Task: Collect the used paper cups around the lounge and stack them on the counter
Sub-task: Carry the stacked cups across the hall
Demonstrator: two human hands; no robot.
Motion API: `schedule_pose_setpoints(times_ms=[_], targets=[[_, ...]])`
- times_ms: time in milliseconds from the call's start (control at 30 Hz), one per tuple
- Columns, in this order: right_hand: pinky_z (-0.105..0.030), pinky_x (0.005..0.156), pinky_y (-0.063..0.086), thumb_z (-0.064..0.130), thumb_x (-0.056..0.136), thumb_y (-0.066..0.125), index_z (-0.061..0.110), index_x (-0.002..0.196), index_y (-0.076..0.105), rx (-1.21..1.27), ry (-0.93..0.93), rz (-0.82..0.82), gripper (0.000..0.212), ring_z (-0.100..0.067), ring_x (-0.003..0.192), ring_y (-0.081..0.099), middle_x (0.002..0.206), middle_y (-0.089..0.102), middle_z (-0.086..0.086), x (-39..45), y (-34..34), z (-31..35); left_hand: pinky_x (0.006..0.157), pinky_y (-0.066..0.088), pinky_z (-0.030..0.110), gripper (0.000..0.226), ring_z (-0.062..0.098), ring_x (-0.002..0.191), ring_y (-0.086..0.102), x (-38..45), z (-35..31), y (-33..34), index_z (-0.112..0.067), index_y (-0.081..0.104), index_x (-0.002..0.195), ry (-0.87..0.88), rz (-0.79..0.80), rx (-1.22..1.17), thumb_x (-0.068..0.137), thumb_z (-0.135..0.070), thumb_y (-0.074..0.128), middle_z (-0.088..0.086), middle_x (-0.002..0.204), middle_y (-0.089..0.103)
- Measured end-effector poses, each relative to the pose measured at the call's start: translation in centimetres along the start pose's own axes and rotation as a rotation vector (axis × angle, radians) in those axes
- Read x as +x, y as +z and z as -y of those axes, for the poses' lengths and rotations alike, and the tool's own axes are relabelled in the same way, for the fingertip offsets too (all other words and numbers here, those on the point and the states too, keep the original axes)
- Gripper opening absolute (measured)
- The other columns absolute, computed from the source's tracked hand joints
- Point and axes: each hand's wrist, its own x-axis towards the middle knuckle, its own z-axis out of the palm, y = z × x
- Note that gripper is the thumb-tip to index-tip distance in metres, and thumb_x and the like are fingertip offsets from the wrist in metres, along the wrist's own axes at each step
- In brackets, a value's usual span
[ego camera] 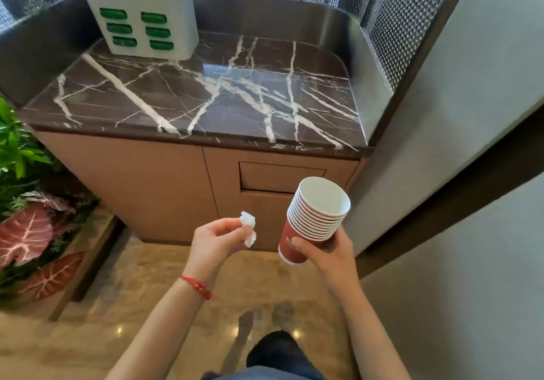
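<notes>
My right hand [326, 250] grips a nested stack of several red paper cups [312, 220] with white insides, tilted with the mouth up and to the right. A crumpled white tissue [248, 228] is pinched between the fingertips of my left hand [217, 239], which wears a red bead bracelet at the wrist. Both hands hover in front of the cabinet, below the dark marble counter [206, 99] with white veins.
A white power-bank rental station [141, 11] with green slots stands at the counter's back left. The cabinet front has a recessed flap panel [281, 176]. Potted green and red-leaved plants [26, 203] stand left. A grey wall [471, 144] closes the right side.
</notes>
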Motion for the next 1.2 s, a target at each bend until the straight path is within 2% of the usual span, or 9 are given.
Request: schedule_pose_setpoints(times_ms=[133,233,400,567,733,867,967,1100,1200], targets=[[-0.014,0.071,0.051,0.031,0.051,0.082,0.026,0.105,0.058,-0.023,-0.01,0.025,0.06,-0.002,0.093,0.066,0.097,0.071,0.012,7.6,0.4,1.4,0.066,0.055,0.025,0.009,0.01,0.068,0.068,6.4,-3.0,1.9,-0.022,0.076,0.071,0.023,0.011,0.051,0.068,-0.014,0.076,-0.002,0.067,0.073],[-0.014,0.072,0.051,0.017,0.057,0.084,0.022,0.104,0.059,-0.036,-0.024,0.01,0.053,-0.002,0.089,0.067,0.094,0.072,0.01,12.5,0.8,2.0,0.068,0.053,0.026,0.007,0.009,0.066,0.067,10.8,-4.9,2.7,-0.02,0.076,0.072,0.02,-0.008,0.071,0.071,-0.014,0.074,-0.003,0.068,0.072],[-0.018,0.076,0.052,0.033,0.051,0.083,0.02,0.108,0.06,-0.031,-0.008,-0.035,0.062,-0.008,0.095,0.066,0.099,0.072,0.006,18.2,1.6,2.1,0.061,0.052,0.018,0.011,0.008,0.067,0.067,17.0,-7.2,3.4,-0.018,0.076,0.069,0.04,0.017,0.051,0.072,-0.007,0.073,-0.003,0.069,0.073],[-0.02,0.078,0.052,0.033,0.052,0.084,0.021,0.105,0.059,-0.064,-0.026,-0.132,0.06,-0.007,0.094,0.067,0.097,0.072,0.009,24.9,2.9,2.7,0.057,0.051,0.016,0.024,0.006,0.066,0.068,23.8,-10.1,4.3,-0.024,0.076,0.066,0.004,0.076,0.018,0.075,-0.002,0.07,-0.003,0.066,0.073],[-0.017,0.082,0.05,0.04,0.051,0.084,0.03,0.108,0.057,-0.081,-0.006,-0.194,0.064,-0.003,0.1,0.064,0.103,0.07,0.018,30.9,4.1,2.7,0.056,0.053,0.018,0.016,0.01,0.066,0.069,30.6,-12.9,4.4,-0.015,0.074,0.067,-0.058,0.099,-0.023,0.074,-0.001,0.071,0.001,0.068,0.074],[-0.005,0.078,0.046,0.024,0.06,0.087,0.037,0.106,0.055,-0.125,-0.012,-0.239,0.058,0.008,0.1,0.06,0.102,0.066,0.03,34.4,4.1,2.3,0.054,0.053,0.018,0.011,0.01,0.062,0.068,34.4,-14.1,5.0,-0.008,0.07,0.075,-0.101,0.104,-0.065,0.074,0.004,0.068,0.002,0.065,0.072],[-0.003,0.073,0.046,0.013,0.062,0.086,0.037,0.104,0.055,-0.107,-0.021,-0.295,0.058,0.011,0.096,0.06,0.099,0.066,0.033,36.4,4.1,2.2,0.057,0.054,0.018,0.01,0.013,0.068,0.068,36.1,-14.7,5.7,-0.007,0.069,0.081,-0.122,0.098,-0.023,0.075,0.002,0.069,0.003,0.071,0.072],[-0.005,0.075,0.046,0.02,0.061,0.088,0.046,0.106,0.053,-0.124,-0.035,-0.332,0.062,0.009,0.1,0.059,0.103,0.064,0.031,39.1,4.4,2.1,0.063,0.053,0.022,0.012,0.014,0.072,0.069,38.5,-15.1,6.3,-0.015,0.072,0.076,-0.139,0.081,0.022,0.075,-0.003,0.071,0.0,0.07,0.074],[-0.004,0.075,0.045,0.027,0.06,0.086,0.058,0.102,0.05,-0.149,-0.044,-0.33,0.064,0.013,0.1,0.055,0.103,0.061,0.033,41.4,4.2,2.5,0.06,0.053,0.019,0.014,0.011,0.068,0.068,39.9,-15.5,7.1,-0.017,0.073,0.071,-0.134,0.086,0.032,0.074,-0.004,0.072,-0.001,0.067,0.073]])
